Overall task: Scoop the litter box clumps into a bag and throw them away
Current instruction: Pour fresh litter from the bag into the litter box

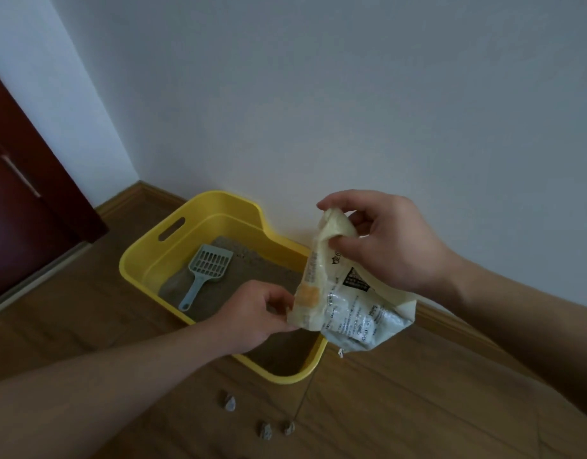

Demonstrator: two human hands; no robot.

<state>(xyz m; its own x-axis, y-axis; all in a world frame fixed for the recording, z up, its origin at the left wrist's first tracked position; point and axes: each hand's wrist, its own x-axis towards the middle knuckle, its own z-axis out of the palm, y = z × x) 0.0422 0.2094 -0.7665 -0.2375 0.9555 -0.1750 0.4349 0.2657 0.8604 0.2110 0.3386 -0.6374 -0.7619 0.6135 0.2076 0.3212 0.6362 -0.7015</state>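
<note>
A cream plastic bag (348,309) with printed text hangs above the right side of a yellow litter box (219,207). My right hand (388,240) pinches its top edge. My left hand (259,309) grips its lower left edge. A pale blue slotted scoop (206,270) lies on the grey-brown litter (259,270) inside the box, handle toward me. Three small grey clumps (230,403) lie on the floor in front of the box.
The box stands on a wooden floor (401,409) against a white wall (318,94) with a wooden skirting board. A dark red door (23,193) with a metal handle stands at the left.
</note>
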